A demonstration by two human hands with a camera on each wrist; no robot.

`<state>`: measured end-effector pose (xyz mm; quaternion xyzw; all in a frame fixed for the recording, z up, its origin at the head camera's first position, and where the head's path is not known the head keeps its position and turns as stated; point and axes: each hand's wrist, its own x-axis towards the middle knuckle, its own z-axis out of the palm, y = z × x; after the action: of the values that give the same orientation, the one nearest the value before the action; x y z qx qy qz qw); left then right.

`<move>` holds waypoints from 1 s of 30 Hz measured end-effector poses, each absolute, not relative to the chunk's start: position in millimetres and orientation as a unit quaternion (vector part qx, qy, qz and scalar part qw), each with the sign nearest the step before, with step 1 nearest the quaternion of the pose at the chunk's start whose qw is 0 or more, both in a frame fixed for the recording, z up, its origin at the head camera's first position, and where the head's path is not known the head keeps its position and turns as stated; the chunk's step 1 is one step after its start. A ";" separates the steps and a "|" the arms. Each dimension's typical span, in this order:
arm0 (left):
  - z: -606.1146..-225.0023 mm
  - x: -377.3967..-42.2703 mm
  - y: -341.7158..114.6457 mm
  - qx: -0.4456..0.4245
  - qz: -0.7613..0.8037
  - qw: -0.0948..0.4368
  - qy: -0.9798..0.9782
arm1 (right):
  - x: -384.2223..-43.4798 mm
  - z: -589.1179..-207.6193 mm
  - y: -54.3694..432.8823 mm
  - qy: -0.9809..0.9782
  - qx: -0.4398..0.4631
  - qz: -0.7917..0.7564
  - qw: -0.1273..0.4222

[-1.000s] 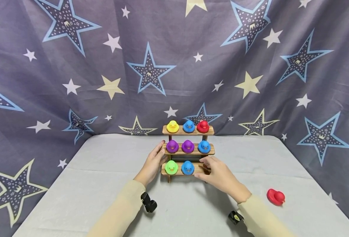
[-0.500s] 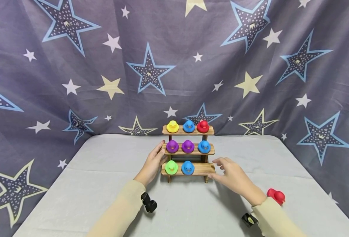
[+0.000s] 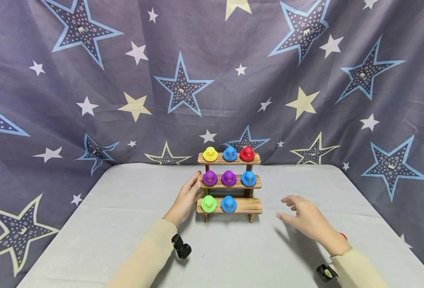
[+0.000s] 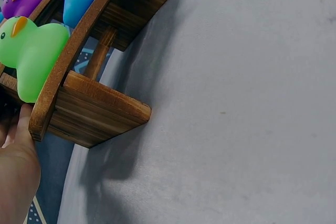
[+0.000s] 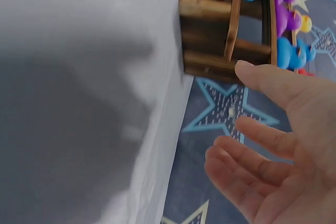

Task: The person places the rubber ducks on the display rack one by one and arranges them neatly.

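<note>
A three-tier wooden stand (image 3: 249,205) bears rubber ducks. Up top sit a yellow duck (image 3: 210,154), a blue duck (image 3: 230,154) and a red duck (image 3: 247,154); two purple ducks (image 3: 229,179) and a blue one fill the middle tier. On the bottom are a green duck (image 3: 209,204) and a blue duck (image 3: 229,204), with bare wood to their right. My left hand (image 3: 184,201) rests its extended fingers along the stand's left end. To the right of the stand, my right hand (image 3: 311,221) is off it, holding nothing, fingers loosely bent.
Another red duck (image 3: 343,236) lies on the table at the right, mostly hidden behind my right wrist. A grey cloth (image 3: 97,224) covers the table. Behind it hangs a star-patterned curtain (image 3: 226,108).
My right hand has drawn away from the bottom tier's right end, moving right over the table and covering most of the loose red duck. The left hand stays at the stand.
</note>
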<state>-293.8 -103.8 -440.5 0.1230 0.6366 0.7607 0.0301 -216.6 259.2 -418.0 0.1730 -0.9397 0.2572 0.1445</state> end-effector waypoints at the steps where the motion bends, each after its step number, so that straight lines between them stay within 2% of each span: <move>1: -440.7 -294.0 -103.9 0.123 0.760 0.030 0.638 | -215.5 -418.2 263.7 -0.941 0.169 0.255 0.145; 13: -440.8 -294.0 -103.9 0.118 0.756 0.034 0.643 | -199.0 -421.8 311.4 -0.952 0.136 0.231 0.146; 30: -441.3 -294.8 -104.4 0.120 0.758 0.033 0.641 | -182.3 -428.5 351.4 -0.967 0.114 0.203 0.099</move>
<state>-294.8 -104.4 -441.3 0.1204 0.6407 0.7576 0.0333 -182.3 351.4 -428.5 0.1145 -0.9674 0.2033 0.0985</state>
